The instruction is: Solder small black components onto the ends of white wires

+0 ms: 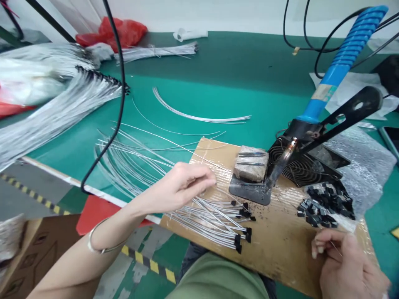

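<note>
My left hand (183,185) is closed in a pinch above the left part of the cardboard sheet; what its fingertips hold, if anything, I cannot make out. Beneath it lie white wires (205,224), several ending in small black connectors (238,243). At the lower right, my right hand (350,261) pinches a thin wire (336,249). Just beyond that hand sits a pile of loose black connectors (330,203). Between the hands, a blue-handled soldering iron (339,70) slants with its metal end down beside a grey block (252,164) on a dark metal plate (249,193).
A small black fan (291,162) stands behind the iron. Bubble wrap (358,153) lies on the right. Wire bundles (62,104) and a red bag (115,33) occupy the left and back. A black cable (122,74) hangs across the left side. Curved white wires (199,116) rest mid-table.
</note>
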Demonstrator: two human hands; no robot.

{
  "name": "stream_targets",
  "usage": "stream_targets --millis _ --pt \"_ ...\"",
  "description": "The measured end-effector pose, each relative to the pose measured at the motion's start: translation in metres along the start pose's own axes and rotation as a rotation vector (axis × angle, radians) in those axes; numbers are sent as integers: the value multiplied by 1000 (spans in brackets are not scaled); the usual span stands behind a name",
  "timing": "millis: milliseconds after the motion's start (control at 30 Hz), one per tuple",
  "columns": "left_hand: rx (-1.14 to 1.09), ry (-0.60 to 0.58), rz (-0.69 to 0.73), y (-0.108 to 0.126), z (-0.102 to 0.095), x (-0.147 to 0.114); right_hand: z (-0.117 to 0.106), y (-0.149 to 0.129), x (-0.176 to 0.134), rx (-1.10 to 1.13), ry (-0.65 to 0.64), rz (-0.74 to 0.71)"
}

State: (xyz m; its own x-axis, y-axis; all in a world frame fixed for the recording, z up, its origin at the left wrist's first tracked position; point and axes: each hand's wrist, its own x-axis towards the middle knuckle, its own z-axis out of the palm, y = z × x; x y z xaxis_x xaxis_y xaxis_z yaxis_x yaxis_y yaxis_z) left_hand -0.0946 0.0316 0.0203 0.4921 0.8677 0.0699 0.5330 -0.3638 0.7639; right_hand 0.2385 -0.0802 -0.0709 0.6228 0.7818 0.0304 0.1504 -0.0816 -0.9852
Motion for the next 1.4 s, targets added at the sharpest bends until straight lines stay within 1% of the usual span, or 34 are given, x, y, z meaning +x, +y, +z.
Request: stream_targets --millis 33,67,133,233,300,367,467,533,667,767,867,967,1033,1133,1233,1300,1400 --pt "-79 -113 -73 2 3 -5 0 0 -2 14 -23 -20" --pt "-159 -202 -143 3 6 -9 1 -2 -4 6 -45 -46" --pt "-295 -285 -255 5 13 -12 7 -9 -12 -32 -118 -89" --pt "-433 -328 -323 7 24 -13 22 -29 -26 -45 -279 -68" --pt "-470 -344 -332 9 29 -12 35 -41 -33 -65 -371 -24" --pt "-484 -358 -332 10 32 -11 45 -50 -36 -71 -499 -20" --pt "-493 -366 -355 12 33 -10 55 -54 -35 -28 -720 -47" --pt "-491 -364 -379 14 33 -10 58 -54 -34 -7 -789 -44" --pt "-496 -361 -391 15 35 -10 62 -50 -35 -24 -775 -29" --pt "-497 -342 -352 15 37 -10 64 -48 -37 -7 -782 -25" --pt "-473 -351 -320 16 38 -10 63 -48 -37 5 -798 -34" --pt "-402 -362 -316 19 38 -12 61 -50 -36 17 -835 -42" --pt "-307 -344 -307 23 39 -16 59 -52 -36 16 -843 -24" --pt "-196 -309 -234 31 45 -21 58 -57 -37 10 -823 31" --pt "-199 -319 -138 37 54 -20 58 -61 -39 20 -788 69" --pt "-260 -333 -171 38 60 -18 59 -62 -41 20 -750 82" --pt "-340 -330 -290 36 66 -13 55 -55 -40 29 -692 129"
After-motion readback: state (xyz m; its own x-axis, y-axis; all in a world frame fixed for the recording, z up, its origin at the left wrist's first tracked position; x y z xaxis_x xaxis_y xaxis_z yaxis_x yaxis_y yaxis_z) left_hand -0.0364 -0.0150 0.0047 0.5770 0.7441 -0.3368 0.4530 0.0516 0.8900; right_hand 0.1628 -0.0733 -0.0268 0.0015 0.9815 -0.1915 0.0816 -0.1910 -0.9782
